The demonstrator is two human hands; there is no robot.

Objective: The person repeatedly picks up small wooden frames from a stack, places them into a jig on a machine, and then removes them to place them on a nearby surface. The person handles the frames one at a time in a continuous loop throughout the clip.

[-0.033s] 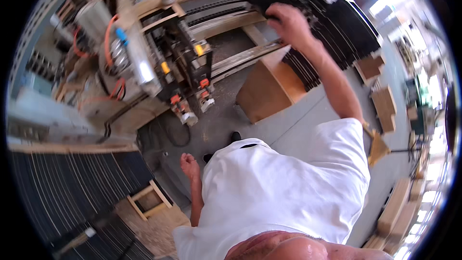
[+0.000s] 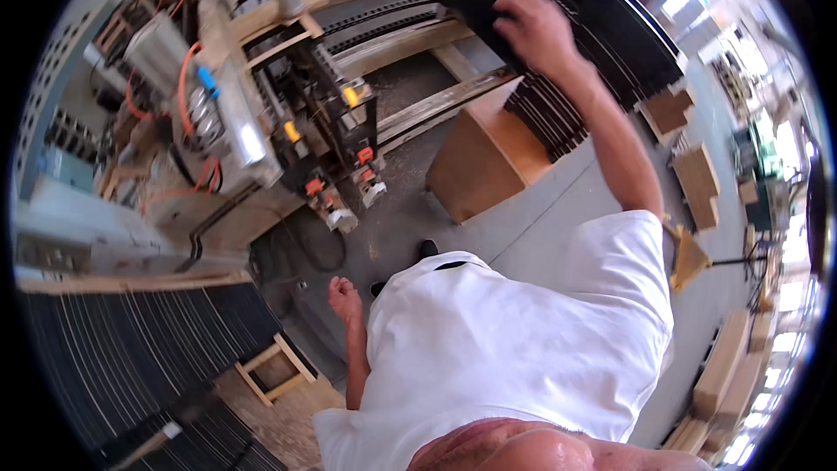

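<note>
My right hand (image 2: 539,33) reaches out at the upper right, over the end of a dark panel (image 2: 475,4) beside the machine rails. Its fingers are bent and somewhat apart, a little blurred, and I see nothing held in them. Whether the fingertips touch the panel is hard to tell. Beneath my right forearm lie several thin dark panels (image 2: 547,118), stacked on a brown wooden box (image 2: 475,170). Low at my side hangs my left hand (image 2: 345,298), its fingers curled in and nothing visible in them.
A machine (image 2: 318,113) with yellow and orange clamp parts stands ahead to the left. Stacked dark strips (image 2: 148,340) lie at the lower left by a small wooden frame (image 2: 275,370). On the right are a yellow pallet jack (image 2: 689,260) and wooden boards (image 2: 695,185).
My right hand has moved slightly right and away from me over the dark panels. My left hand stays at my side. The whole view has shifted a little.
</note>
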